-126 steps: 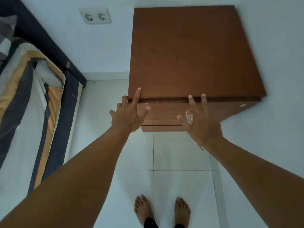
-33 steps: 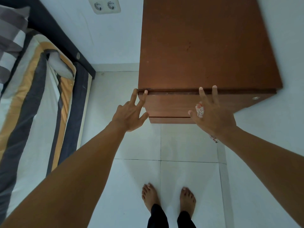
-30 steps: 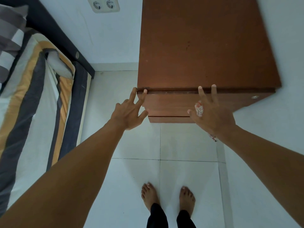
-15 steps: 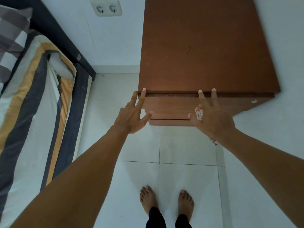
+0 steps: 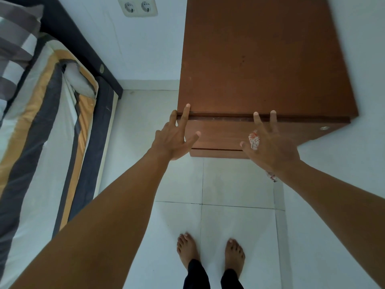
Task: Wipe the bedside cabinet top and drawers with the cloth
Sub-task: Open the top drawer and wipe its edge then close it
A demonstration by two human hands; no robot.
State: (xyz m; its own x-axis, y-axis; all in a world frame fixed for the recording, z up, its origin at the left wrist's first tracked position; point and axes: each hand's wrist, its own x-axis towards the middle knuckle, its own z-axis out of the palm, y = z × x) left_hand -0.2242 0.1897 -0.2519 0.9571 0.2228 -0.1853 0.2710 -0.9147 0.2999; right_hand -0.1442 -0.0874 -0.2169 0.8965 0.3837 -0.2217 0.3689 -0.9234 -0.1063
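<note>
Progress: early, I judge. No wipe stroke under way; top & drawers both look left to do, and I can't tell what's clean. My left hand (image 5: pixel 174 138) is spread wide, holding nothing, fingers (image 5: pixel 186 113) tipped on the near-left corner of the brown square wooden bedside cabinet (image 5: pixel 260 59). My right hand (image 5: pixel 273 149) bunches the small white cloth w/ red-orange print (image 5: pixel 253 140) in its palm, two fingers straight on the near top edge. Cabinet: matte, flat, hard-edged, few dark specks; smooth drawer front (image 5: pixel 218 134) below. Cloth soft, crumpled. Floor: glossy white tiles (image 5: pixel 235 222).
</note>
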